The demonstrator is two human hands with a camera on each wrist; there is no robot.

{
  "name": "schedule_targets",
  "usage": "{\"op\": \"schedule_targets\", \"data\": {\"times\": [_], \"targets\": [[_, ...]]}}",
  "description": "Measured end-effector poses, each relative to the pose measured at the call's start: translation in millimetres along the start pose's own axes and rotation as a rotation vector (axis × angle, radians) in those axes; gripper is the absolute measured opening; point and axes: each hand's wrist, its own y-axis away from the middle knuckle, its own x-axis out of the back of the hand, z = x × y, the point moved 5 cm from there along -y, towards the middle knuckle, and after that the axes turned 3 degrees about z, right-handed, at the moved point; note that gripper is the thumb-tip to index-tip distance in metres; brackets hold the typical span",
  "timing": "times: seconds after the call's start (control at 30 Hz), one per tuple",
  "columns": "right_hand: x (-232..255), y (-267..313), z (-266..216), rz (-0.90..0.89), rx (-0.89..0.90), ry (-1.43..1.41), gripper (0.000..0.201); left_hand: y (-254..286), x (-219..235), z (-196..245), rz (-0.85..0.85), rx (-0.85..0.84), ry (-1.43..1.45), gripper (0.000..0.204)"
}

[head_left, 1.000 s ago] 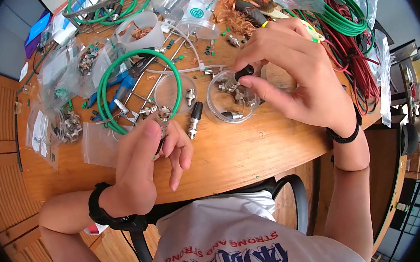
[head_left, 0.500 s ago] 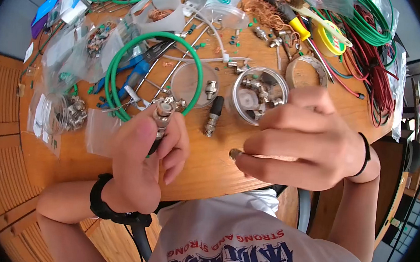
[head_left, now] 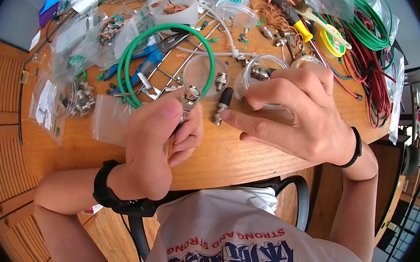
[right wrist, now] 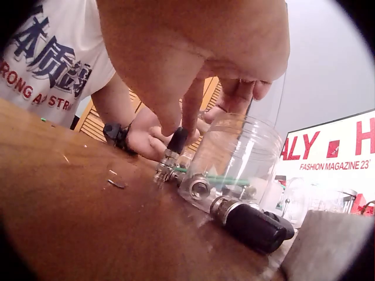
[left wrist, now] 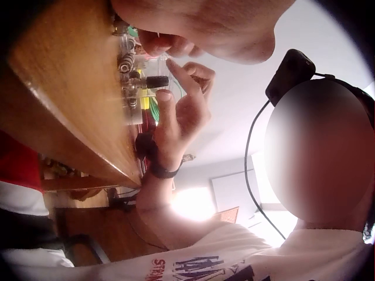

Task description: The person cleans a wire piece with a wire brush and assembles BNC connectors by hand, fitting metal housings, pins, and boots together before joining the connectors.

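My left hand [head_left: 153,138] pinches a silver BNC connector [head_left: 190,96] with a black boot, its metal end facing up. Beside it a loop of green cable [head_left: 212,55] arches over the table. A second BNC connector [right wrist: 170,155] stands on end on the wood, black boot uppermost. My right hand [head_left: 303,109] reaches down over it, thumb and fingers spread around the boot, fingertips right at it. Close by that hand is a clear plastic jar [right wrist: 266,155] with metal connectors inside. Against the jar, a larger-looking black-booted connector [right wrist: 252,225] shows in the right wrist view.
A round clear lid [head_left: 193,71] bears one small connector [head_left: 221,81]. Blue-handled pliers [head_left: 151,62] and a wire rack lie behind the cable loop. Bags of parts line the left; a yellow-tipped screwdriver [head_left: 303,31], a tape roll and red cables [head_left: 376,86] lie right.
The right hand has moved from over the jar toward the body with a connector, then back to the standing connector, its fingers now spread. The left hand keeps its pinch, slightly farther right.
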Motion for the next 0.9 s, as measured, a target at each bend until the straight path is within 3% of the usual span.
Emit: {"op": "schedule_targets", "data": {"times": [0.13, 0.2, 0.27, 0.33, 0.37, 0.43, 0.47, 0.5, 0.53, 0.57, 0.63, 0.67, 0.7, 0.73, 0.77, 0.83, 0.9], "targets": [[3, 0, 2, -0.014, -0.011, -0.029, 0.047, -2, 4, 0, 0.015, 0.029, 0.002, 0.051], [4, -1, 1, -0.025, -0.004, -0.016, 0.048, -2, 8, -3, -0.173, -0.022, 0.005, 0.038], [7, -1, 2, -0.036, -0.013, 0.014, 0.049, -3, 13, -7, -0.194, -0.044, -0.043, 0.039], [10, 1, -3, -0.028, 0.098, 0.03, 0.041, -4, 5, -5, -0.247, -0.066, -0.086, 0.04], [8, 3, -1, -0.04, 0.068, 0.059, 0.041, -4, 0, -1, -0.189, -0.15, -0.125, 0.041], [8, 6, -13, 0.147, 0.261, 0.199, 0.034, -1, -7, -1, -0.178, -0.23, -0.149, 0.044], [4, 4, -14, 0.131, 0.232, 0.232, 0.034, -1, 1, 3, -0.115, -0.359, -0.292, 0.045], [6, 3, -18, 0.246, 0.282, 0.208, 0.034, -1, 6, 10, -0.052, -0.5, -0.432, 0.048], [13, 2, -21, 0.36, 0.342, 0.188, 0.035, -1, 4, 14, -0.1, -0.518, -0.427, 0.048], [19, -1, -24, 0.351, 0.329, 0.233, 0.035, 3, 3, 20, -0.085, -0.605, -0.472, 0.048], [24, -12, -27, 0.171, 0.063, -0.052, 0.041, 7, -4, 30, -0.095, -0.694, -0.51, 0.049], [26, -15, -33, 0.17, 0.052, -0.038, 0.041, 14, -10, 36, -0.094, -0.796, -0.642, 0.052], [19, -20, -37, 0.048, -0.013, -0.068, 0.041, 24, -12, 43, -0.083, -0.892, -0.784, 0.056], [10, -25, -41, -0.069, -0.072, -0.102, 0.04, 31, -11, 46, -0.114, -0.847, -0.886, 0.064], [6, -30, -48, -0.058, -0.068, -0.101, 0.04, 34, -9, 49, -0.113, -0.851, -0.897, 0.064], [6, -35, -57, 0.223, -0.088, -0.161, 0.033, 38, -4, 55, -0.046, -0.871, -0.89, 0.068], [-1, -40, -64, 0.213, -0.073, -0.201, 0.029, 49, 4, 56, -0.075, -0.862, -0.901, 0.071]]}}
